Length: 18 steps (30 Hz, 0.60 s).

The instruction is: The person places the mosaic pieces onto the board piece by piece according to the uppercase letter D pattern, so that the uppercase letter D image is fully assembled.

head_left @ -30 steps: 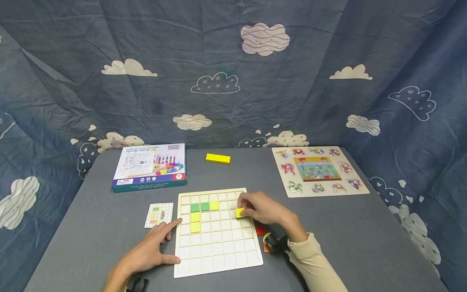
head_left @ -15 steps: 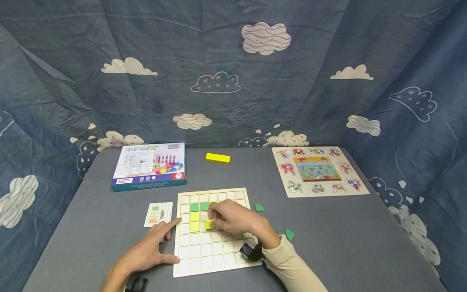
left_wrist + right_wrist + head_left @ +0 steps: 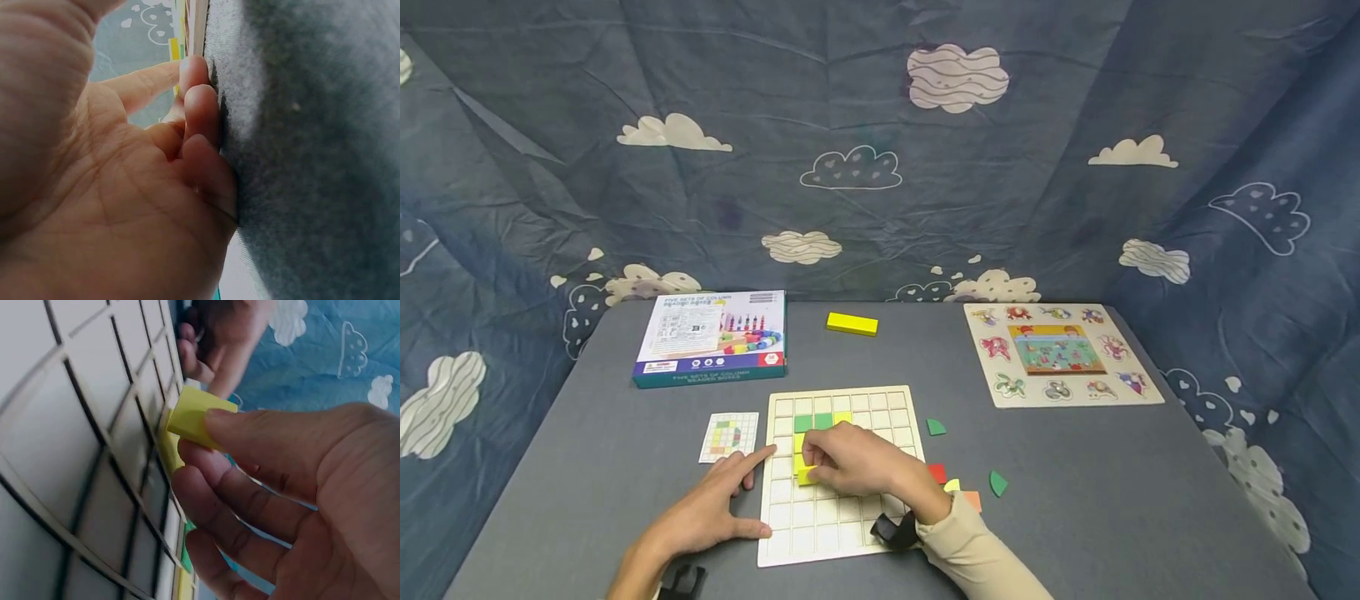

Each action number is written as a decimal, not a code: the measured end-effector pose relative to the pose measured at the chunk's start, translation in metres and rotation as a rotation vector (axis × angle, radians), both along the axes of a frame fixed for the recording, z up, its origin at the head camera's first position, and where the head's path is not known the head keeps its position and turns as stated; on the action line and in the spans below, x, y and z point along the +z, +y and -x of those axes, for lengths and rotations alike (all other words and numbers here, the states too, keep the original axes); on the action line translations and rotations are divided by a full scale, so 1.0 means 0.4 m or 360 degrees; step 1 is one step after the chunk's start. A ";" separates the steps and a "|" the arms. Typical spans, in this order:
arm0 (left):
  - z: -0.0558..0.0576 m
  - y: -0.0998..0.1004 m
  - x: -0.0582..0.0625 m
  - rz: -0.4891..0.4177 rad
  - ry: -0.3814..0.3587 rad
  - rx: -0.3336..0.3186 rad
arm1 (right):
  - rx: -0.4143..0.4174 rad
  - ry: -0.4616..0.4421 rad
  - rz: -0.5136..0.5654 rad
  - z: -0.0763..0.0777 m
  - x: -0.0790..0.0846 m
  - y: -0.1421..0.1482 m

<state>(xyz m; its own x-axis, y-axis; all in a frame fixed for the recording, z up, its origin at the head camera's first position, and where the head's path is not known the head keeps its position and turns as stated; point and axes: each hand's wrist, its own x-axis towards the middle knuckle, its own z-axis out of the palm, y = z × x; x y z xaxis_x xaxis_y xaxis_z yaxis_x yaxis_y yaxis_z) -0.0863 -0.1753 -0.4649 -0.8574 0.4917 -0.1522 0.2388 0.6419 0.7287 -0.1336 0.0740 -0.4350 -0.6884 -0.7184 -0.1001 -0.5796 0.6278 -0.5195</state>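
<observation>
A pale wooden grid board point(image 3: 812, 533) lies at the middle of the table, with green tiles point(image 3: 823, 421) and yellow tiles point(image 3: 843, 417) set in its upper left cells. My right hand point(image 3: 857, 460) is over the board and pinches a yellow square tile point(image 3: 190, 415) between thumb and fingers, low at the left columns, just below the other yellow tiles. It partly hides the tiles behind it in the head view. My left hand point(image 3: 707, 512) rests at the board's left edge, its index finger and thumb spread and touching the rim. The other fingers are bent against the table in the left wrist view.
A small pattern card point(image 3: 728, 437) lies left of the board. Green quarter-round pieces point(image 3: 997, 483), a red piece point(image 3: 937, 473) and an orange piece point(image 3: 972, 500) lie to the right. Behind are a boxed bead set point(image 3: 711, 337), a yellow block point(image 3: 852, 324) and a picture puzzle board point(image 3: 1063, 354).
My right hand has carried the yellow tile leftward across the board, from its right side to the left columns, uncovering loose pieces on the right. The left hand stays at the board's edge.
</observation>
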 end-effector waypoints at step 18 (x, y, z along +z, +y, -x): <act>-0.001 0.000 -0.008 0.0009 0.0094 0.0005 | -0.0212 0.0354 -0.0182 -0.043 -0.030 -0.043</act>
<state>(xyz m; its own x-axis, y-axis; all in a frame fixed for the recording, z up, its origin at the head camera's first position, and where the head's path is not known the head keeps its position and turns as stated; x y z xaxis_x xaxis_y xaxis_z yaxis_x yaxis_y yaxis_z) -0.0859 -0.1754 -0.4681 -0.8664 0.4885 -0.1037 0.2795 0.6466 0.7098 -0.1164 0.0567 -0.4472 -0.7902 -0.6127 -0.0112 -0.5797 0.7534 -0.3104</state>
